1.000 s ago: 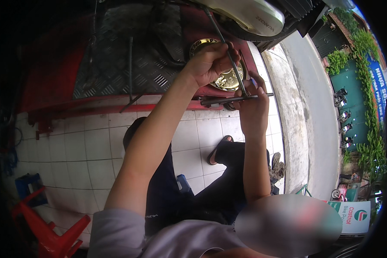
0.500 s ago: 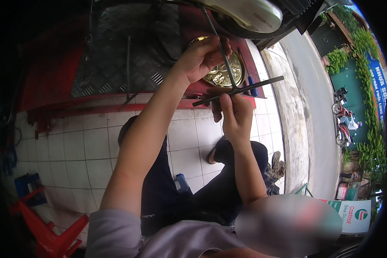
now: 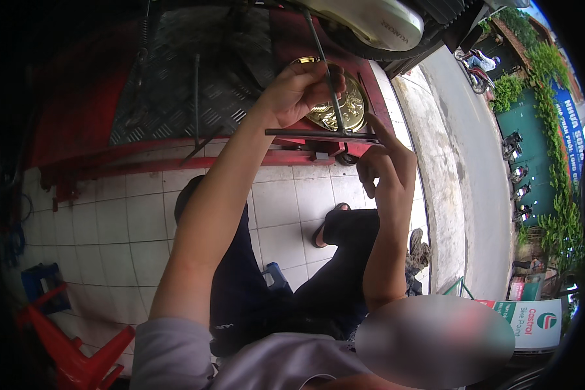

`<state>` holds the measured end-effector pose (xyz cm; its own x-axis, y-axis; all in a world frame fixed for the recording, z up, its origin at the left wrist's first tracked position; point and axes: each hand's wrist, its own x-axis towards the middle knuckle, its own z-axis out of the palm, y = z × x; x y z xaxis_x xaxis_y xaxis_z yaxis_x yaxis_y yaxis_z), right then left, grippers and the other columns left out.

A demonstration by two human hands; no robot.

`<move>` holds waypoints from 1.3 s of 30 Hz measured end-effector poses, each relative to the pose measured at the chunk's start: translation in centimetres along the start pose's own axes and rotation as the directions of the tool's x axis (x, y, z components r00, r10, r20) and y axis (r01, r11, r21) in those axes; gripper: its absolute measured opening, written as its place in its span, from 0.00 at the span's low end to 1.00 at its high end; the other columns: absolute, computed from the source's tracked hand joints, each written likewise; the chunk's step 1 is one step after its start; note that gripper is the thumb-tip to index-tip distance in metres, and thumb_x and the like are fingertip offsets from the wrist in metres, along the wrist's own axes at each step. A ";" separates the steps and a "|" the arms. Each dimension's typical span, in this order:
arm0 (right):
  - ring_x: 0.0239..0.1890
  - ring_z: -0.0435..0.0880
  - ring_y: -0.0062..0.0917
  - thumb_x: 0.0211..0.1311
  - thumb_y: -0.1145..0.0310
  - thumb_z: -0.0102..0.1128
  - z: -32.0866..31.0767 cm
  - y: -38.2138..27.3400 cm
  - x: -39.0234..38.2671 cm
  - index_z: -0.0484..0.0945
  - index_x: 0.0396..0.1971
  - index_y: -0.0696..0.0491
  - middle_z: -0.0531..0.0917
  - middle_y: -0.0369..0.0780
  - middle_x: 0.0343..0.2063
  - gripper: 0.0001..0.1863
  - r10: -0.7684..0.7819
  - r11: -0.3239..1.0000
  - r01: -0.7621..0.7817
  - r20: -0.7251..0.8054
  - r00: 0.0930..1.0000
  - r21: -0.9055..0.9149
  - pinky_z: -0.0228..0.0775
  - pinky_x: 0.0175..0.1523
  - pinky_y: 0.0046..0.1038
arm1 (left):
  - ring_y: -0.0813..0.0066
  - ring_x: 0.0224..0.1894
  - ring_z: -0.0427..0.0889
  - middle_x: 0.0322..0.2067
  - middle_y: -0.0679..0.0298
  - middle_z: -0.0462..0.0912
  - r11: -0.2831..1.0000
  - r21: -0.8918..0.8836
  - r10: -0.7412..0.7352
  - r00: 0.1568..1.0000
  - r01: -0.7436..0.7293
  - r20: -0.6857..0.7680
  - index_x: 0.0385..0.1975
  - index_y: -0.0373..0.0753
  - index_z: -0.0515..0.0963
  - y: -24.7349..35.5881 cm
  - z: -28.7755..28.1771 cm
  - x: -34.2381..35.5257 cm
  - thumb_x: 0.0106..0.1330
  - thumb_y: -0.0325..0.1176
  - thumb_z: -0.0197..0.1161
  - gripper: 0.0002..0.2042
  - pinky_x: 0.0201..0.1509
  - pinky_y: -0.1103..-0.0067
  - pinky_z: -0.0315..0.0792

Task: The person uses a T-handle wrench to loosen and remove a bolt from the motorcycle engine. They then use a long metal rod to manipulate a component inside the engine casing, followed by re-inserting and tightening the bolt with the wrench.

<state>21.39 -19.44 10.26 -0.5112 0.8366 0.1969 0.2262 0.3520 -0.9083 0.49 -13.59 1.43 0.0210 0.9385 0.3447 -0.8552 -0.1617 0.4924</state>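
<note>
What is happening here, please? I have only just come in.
A seated person is handling a long T-shaped tool beside a motorbike. The left hand curls around its shaft. The right hand is not gripping: its index finger extends to the crossbar's right end, though contact is unclear. The tool's far end reaches toward the motorbike. Behind it, a gold-coloured dish sits on the red platform.

Both the left hand and right hand are bare, then way below them there's a greyish-mauve short-sleeved top, darkish trousers with a tiny pale marking lower-left of the left hand, and a dark open-toed sandal down-left of the right.
</note>
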 end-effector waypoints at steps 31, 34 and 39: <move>0.14 0.77 0.34 0.55 0.74 0.56 -0.4 -1.0 -0.5 0.63 0.58 0.72 0.74 0.45 0.09 0.31 0.076 0.751 0.047 0.156 0.985 -0.659 0.67 0.25 0.30 | 0.66 0.40 0.84 0.38 0.55 0.82 0.996 0.069 0.069 0.969 -0.054 -0.239 0.43 0.29 0.74 -0.5 0.3 1.5 0.71 0.32 0.53 0.11 0.44 0.76 0.83; 0.16 0.79 0.38 0.56 0.69 0.58 1.0 0.6 -0.3 0.67 0.55 0.70 0.75 0.46 0.10 0.28 0.098 0.727 0.105 0.254 0.962 -0.678 0.70 0.28 0.35 | 0.66 0.39 0.84 0.38 0.55 0.82 0.997 0.059 0.067 0.963 -0.053 -0.259 0.43 0.29 0.74 -0.7 0.2 1.6 0.71 0.32 0.53 0.11 0.44 0.75 0.83; 0.10 0.71 0.28 0.55 0.74 0.60 2.5 1.2 -0.4 0.71 0.54 0.65 0.73 0.43 0.09 0.25 -0.107 0.837 0.317 0.434 0.895 -0.447 0.60 0.21 0.27 | 0.68 0.38 0.84 0.37 0.56 0.82 0.997 0.040 0.079 0.966 -0.072 -0.245 0.43 0.30 0.75 -0.4 -0.1 1.6 0.72 0.33 0.52 0.11 0.43 0.76 0.82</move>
<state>19.80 -20.42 8.11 -0.8414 0.5286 0.1126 0.3980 0.7469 -0.5327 0.82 -12.01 1.63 -0.1744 0.9687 0.1764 -0.8330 -0.2407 0.4981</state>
